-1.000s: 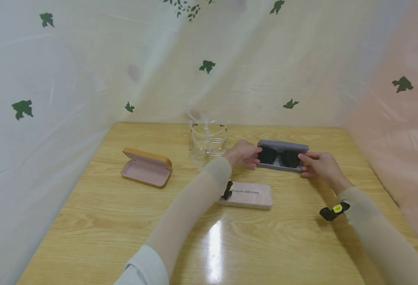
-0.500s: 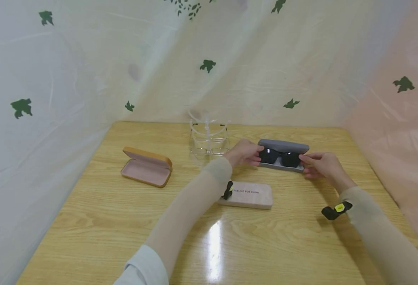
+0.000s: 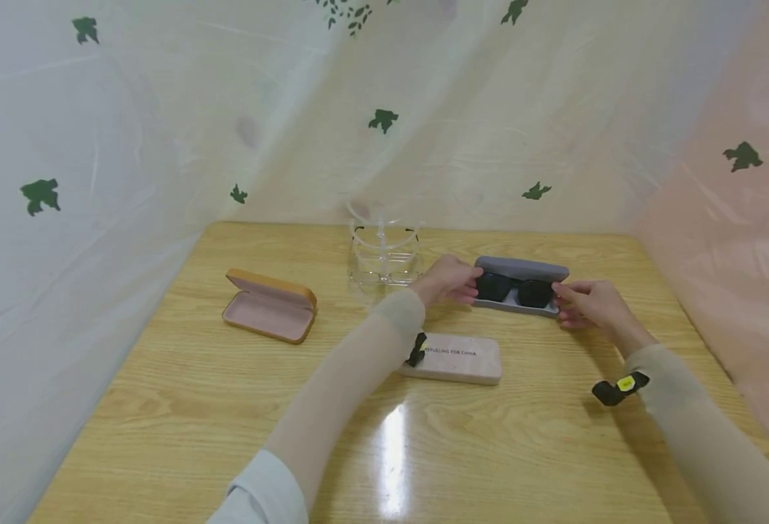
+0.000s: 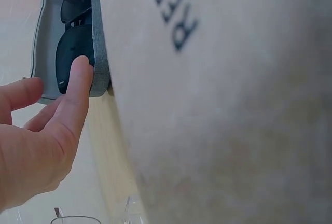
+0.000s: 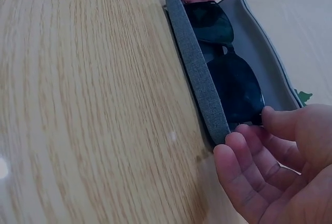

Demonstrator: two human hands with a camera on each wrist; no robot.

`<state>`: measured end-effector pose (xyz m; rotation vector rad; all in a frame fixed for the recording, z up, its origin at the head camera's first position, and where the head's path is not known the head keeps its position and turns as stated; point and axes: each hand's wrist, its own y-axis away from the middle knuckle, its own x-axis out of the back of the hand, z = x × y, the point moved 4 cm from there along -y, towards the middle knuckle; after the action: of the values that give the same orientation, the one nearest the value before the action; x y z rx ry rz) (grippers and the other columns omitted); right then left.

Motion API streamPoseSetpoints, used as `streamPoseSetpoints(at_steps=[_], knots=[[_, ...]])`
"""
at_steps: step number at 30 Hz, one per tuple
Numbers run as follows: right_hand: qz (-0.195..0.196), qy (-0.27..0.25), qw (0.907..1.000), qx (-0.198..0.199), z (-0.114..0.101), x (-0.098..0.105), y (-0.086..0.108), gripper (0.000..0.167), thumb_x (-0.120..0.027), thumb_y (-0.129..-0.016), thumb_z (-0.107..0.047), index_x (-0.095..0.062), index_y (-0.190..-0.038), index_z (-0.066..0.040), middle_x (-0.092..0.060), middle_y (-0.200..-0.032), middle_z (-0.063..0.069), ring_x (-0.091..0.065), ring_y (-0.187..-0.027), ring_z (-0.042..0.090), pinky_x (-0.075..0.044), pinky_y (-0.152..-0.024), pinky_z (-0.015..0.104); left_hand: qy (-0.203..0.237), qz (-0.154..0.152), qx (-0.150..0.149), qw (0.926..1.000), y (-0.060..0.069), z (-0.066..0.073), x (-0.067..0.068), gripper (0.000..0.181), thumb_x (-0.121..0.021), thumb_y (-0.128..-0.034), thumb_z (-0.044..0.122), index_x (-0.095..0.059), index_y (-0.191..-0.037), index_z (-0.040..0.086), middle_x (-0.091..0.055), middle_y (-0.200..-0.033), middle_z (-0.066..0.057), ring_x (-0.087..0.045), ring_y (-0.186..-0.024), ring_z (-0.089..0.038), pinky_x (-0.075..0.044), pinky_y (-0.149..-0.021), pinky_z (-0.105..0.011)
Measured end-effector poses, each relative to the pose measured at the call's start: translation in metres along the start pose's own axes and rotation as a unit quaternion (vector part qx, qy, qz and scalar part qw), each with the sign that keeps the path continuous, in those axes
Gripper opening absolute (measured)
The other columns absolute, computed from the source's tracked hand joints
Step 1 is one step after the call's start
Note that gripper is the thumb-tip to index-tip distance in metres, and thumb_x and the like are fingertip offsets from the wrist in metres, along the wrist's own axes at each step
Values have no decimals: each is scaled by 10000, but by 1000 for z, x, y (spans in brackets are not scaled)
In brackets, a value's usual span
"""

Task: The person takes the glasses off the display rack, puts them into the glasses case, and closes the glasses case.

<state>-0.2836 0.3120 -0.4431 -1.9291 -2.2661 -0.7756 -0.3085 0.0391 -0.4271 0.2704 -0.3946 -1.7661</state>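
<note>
Here are the sunglasses (image 3: 535, 293), sitting in the open grey case (image 3: 528, 267) toward the table's (image 3: 541, 451) far right. The right hand (image 3: 596, 304) pinches their right corner, thumb against the frame. The left hand (image 3: 451, 279) reaches the opposite end, fingers by the lens; whether it grips, one cannot tell. Nearer lies the lettered pale case (image 3: 463, 358), closed; at left, the orange case (image 3: 273, 314) gapes open.
</note>
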Motion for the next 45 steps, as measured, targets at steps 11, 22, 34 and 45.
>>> streamPoseSetpoints(at_steps=[11,22,34,45], knots=[[-748,59,9971,-150,-4,20,4,925,-461,-1029,-584,-107,-1585,66,-369,-1505,359,-679,-1043,182,-590,-888,435,-43,209,153,9997,2,6,12,609,-658,-997,401,-528,-1414,-23,-620,-1258,-248,-661,-1087,-400,-594,-881,-453],[-1260,-824,9879,-376,-1,11,-10,1015,-331,-981,-725,-123,-1566,78,-257,-1541,304,-599,-1067,187,-563,-934,459,-10,-689,527,9962,3,3,2,674,-595,-974,581,-560,-1419,76,-562,-1363,-254,-567,-1218,-422,-567,-912,-530],[-956,-974,9892,-542,-7,2,-7,692,-429,-1011,-632,-369,-1445,-97,-186,-1587,301,-604,-1030,196,-571,-931,420,-201,-412,791,9958,3,1,-2,754,-572,-940,669,-526,-1438,104,-561,-1356,-231,-538,-1216,-419,-583,-852,-549],[-1021,-1036,9887,-359,-8,5,-5,431,-488,-1037,-542,-472,-1273,-182,-234,-1534,305,-629,-1014,204,-574,-924,422,-83,-739,647,9951,3,2,0,573,-629,-991,480,-592,-1369,51,-606,-1282,-232,-586,-1173,-398,-558,-941,-505]])
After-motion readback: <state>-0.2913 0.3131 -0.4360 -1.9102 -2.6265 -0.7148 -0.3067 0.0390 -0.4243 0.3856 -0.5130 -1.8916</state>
